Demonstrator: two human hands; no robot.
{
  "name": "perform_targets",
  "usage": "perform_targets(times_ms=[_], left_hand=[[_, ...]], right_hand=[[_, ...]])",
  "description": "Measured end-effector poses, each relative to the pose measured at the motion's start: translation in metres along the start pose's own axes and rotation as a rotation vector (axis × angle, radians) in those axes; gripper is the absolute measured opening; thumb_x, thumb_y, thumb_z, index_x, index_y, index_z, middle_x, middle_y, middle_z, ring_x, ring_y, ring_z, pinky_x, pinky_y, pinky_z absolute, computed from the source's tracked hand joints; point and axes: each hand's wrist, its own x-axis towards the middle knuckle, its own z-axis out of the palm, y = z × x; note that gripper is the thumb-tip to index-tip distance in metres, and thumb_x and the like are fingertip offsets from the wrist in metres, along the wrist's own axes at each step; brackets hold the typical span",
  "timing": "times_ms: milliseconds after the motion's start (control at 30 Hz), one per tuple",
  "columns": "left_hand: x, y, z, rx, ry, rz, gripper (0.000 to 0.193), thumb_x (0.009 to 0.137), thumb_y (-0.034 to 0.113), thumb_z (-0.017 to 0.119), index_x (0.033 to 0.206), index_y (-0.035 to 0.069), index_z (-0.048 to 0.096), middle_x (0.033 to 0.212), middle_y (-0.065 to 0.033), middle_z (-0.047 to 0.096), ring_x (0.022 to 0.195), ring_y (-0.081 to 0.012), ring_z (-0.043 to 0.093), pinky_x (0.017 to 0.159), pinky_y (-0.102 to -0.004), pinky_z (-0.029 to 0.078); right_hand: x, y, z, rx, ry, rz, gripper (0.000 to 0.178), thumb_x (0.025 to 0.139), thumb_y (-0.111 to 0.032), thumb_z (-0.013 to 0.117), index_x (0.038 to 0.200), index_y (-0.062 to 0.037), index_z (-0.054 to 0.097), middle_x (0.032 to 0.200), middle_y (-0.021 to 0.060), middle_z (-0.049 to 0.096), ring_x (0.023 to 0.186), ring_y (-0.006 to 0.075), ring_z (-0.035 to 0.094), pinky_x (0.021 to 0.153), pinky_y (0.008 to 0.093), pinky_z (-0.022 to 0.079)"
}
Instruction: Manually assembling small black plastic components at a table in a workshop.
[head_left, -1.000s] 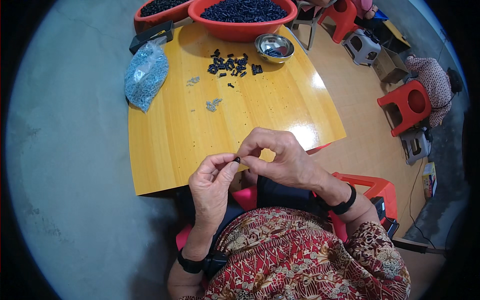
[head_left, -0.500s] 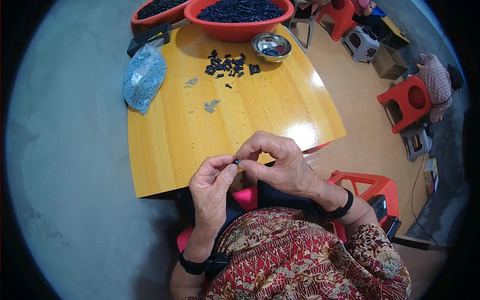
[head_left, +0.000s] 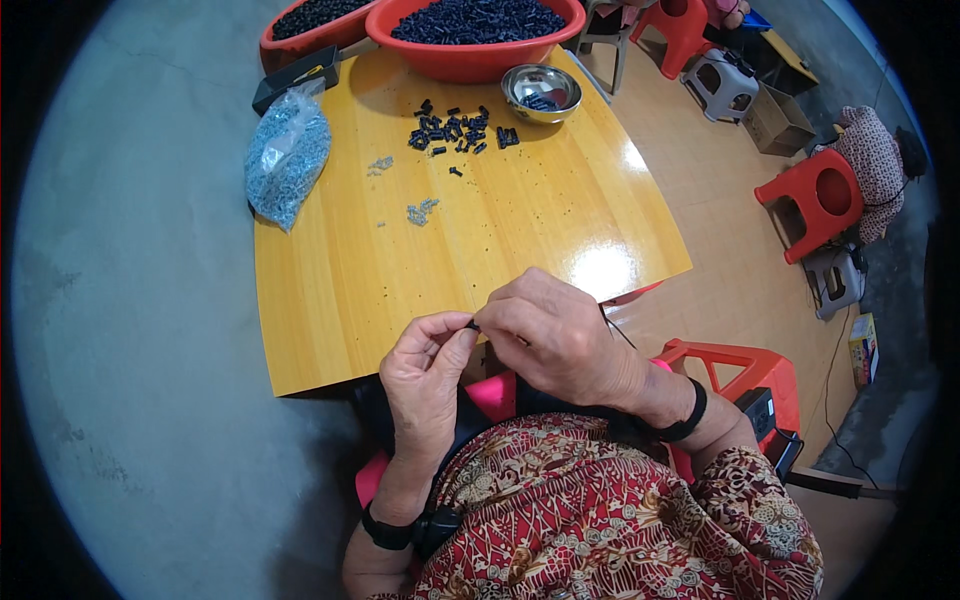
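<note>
The left hand (head_left: 420, 375) pinches a small black piece (head_left: 472, 325) between thumb and fingers near the close edge of the glossy yellow wood-grain tabletop (head_left: 340, 290). The right hand (head_left: 555, 335) curls its fingers up against it, their grip hidden; loose black cylindrical pieces (head_left: 453, 130) lie beyond, beside a shiny round metal bowl (head_left: 556, 84).

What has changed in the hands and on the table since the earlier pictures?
The right hand has rolled over: its back now faces up and its thumb is hidden, with its fingers close to the small black piece. The left hand still pinches that piece. The loose black parts, metal bowl and plastic bag stayed put.
</note>
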Motion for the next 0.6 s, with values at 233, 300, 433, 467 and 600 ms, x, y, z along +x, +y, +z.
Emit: perform_targets(times_ms=[233, 300, 433, 467, 600], left_hand=[[-0.001, -0.006, -0.003, 0.093, 0.023, 0.046, 0.013, 0.091, -0.003, 0.061, 0.103, -0.004, 0.062, 0.095, -0.005, 0.065, 0.086, -0.0074, 0.06, 0.077, -0.0202, 0.049], [-0.001, -0.006, -0.003, 0.093, 0.019, 0.031, 0.013, 0.091, 0.0, 0.061, 0.103, -0.005, 0.061, 0.093, -0.005, 0.066, 0.084, -0.0081, 0.061, 0.077, -0.0208, 0.05], [-0.001, -0.009, -0.008, -0.019, -0.04, -0.059, 0.014, 0.092, 0.003, 0.061, 0.103, -0.004, 0.061, 0.092, -0.006, 0.067, 0.083, -0.0089, 0.062, 0.077, -0.0215, 0.05], [-0.002, -0.012, -0.01, -0.069, -0.054, -0.113, 0.014, 0.092, 0.005, 0.061, 0.104, -0.004, 0.06, 0.092, -0.0068, 0.067, 0.083, -0.0101, 0.063, 0.078, -0.0228, 0.051], [-0.001, -0.014, -0.007, -0.259, -0.124, -0.266, 0.017, 0.094, 0.013, 0.06, 0.104, -0.001, 0.059, 0.095, -0.0073, 0.066, 0.086, -0.0132, 0.063, 0.082, -0.0264, 0.05]], right_hand=[[0.001, 0.002, 0.0, -0.039, -0.113, -0.017, 0.017, 0.07, -0.001, 0.067, 0.082, -0.0027, 0.056, 0.074, 0.0105, 0.052, 0.07, 0.0277, 0.056, 0.061, 0.0373, 0.047], [0.0, 0.005, 0.001, 0.089, -0.083, 0.002, 0.017, 0.069, -0.004, 0.067, 0.08, -0.0034, 0.054, 0.072, 0.0103, 0.051, 0.068, 0.0277, 0.055, 0.061, 0.0366, 0.047], [0.0, 0.005, -0.005, -0.03, -0.147, -0.097, 0.02, 0.067, -0.006, 0.069, 0.081, -0.0037, 0.054, 0.072, 0.0103, 0.051, 0.069, 0.028, 0.055, 0.061, 0.0364, 0.047], [-0.001, 0.005, -0.006, -0.034, -0.171, -0.13, 0.022, 0.066, -0.008, 0.069, 0.081, -0.0036, 0.054, 0.072, 0.0103, 0.051, 0.068, 0.028, 0.055, 0.061, 0.0364, 0.047], [-0.003, 0.01, -0.011, -0.03, -0.255, -0.133, 0.022, 0.068, -0.008, 0.07, 0.082, -0.0034, 0.054, 0.072, 0.0099, 0.051, 0.068, 0.0279, 0.055, 0.06, 0.0374, 0.047]])
